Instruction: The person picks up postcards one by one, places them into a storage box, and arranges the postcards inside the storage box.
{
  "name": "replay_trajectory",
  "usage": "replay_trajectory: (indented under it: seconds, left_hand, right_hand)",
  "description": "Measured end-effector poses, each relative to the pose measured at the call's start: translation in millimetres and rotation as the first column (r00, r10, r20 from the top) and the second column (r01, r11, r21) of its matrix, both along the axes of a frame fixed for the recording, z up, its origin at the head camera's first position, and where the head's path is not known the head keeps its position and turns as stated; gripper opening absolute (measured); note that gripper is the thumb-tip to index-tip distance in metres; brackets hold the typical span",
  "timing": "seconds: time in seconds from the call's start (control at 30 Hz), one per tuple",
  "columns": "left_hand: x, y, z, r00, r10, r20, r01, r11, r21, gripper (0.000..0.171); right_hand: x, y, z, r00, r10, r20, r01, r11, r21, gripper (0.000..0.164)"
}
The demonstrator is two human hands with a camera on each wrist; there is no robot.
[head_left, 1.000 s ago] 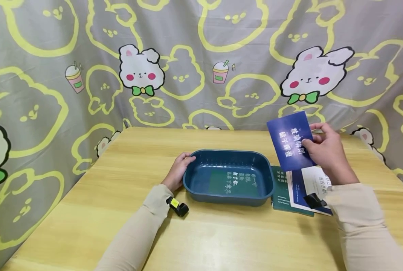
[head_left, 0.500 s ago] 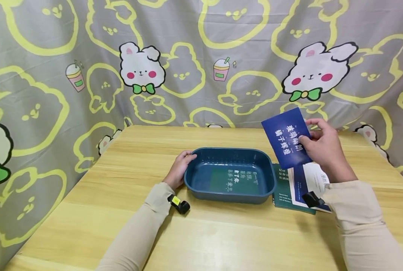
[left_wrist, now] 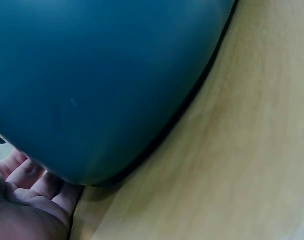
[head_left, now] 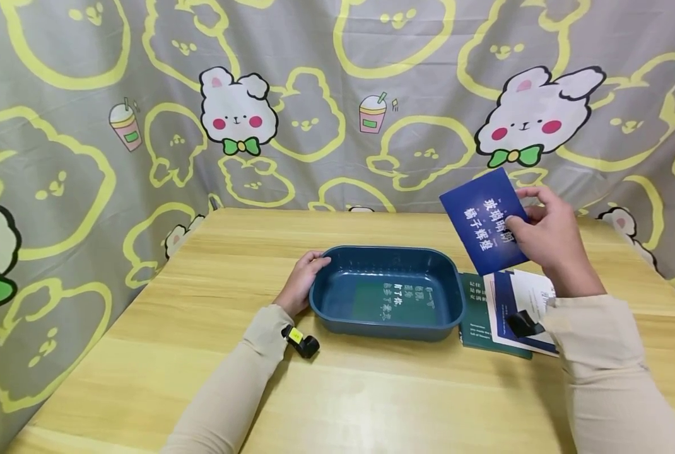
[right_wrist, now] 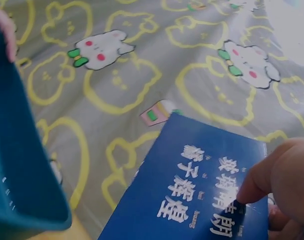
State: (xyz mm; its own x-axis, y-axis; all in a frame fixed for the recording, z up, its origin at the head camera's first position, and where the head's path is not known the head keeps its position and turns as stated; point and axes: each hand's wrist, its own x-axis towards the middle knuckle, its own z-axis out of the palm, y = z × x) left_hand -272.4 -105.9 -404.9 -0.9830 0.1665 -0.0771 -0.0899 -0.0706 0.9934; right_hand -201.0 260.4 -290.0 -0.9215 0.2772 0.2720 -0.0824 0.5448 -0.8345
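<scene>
My right hand (head_left: 553,236) pinches a dark blue card (head_left: 485,221) with white Chinese characters, thumb on its printed face. The card is raised above the table, tilted, right of a dark teal basin (head_left: 388,328). My left hand (head_left: 302,280) grips the basin's left end, thumb over the rim; in the left wrist view its fingers (left_wrist: 29,172) lie against the outer wall. Flat in the basin lies a green card (head_left: 371,302) with white writing. Just below my right hand, a green booklet (head_left: 476,325) lies under a blue-and-white card (head_left: 502,309), partly hidden by a white one.
The wooden table (head_left: 201,315) runs back to a grey curtain (head_left: 315,38) printed with rabbits and yellow outlines. The green booklet sits right beside the basin's right end. A black wrist camera (head_left: 302,342) is strapped to my left sleeve.
My right hand with the blue card shifts slightly left, then a little back to the right and up. The left hand stays on the basin, and the head view tilts slightly.
</scene>
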Motion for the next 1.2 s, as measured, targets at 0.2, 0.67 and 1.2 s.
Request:
replay_trajectory:
  seconds: [0.2,0.67,1.2]
  left_hand:
    - [-0.3,0.9,0.7,1.000,0.013,0.006,-0.013,1.000,0.002,0.012]
    - [-1.2,-0.5,-1.1,1.000,0.022,-0.012,-0.022,1.000,0.006,0.009]
    - [-0.7,-1.9,-0.5,1.000,0.006,0.002,-0.006,1.000,0.011,0.009]
  right_hand:
    - [-4.6,-9.6,3.7,0.999,0.043,-0.015,-0.043,0.999,-0.015,0.041]
    - [-10.4,-26.5,-4.6,0.985,0.158,-0.063,-0.155,0.987,0.051,0.039]
    - [-10.7,-45.6,-10.1,0.964,0.261,-0.054,-0.257,0.963,0.080,0.036]
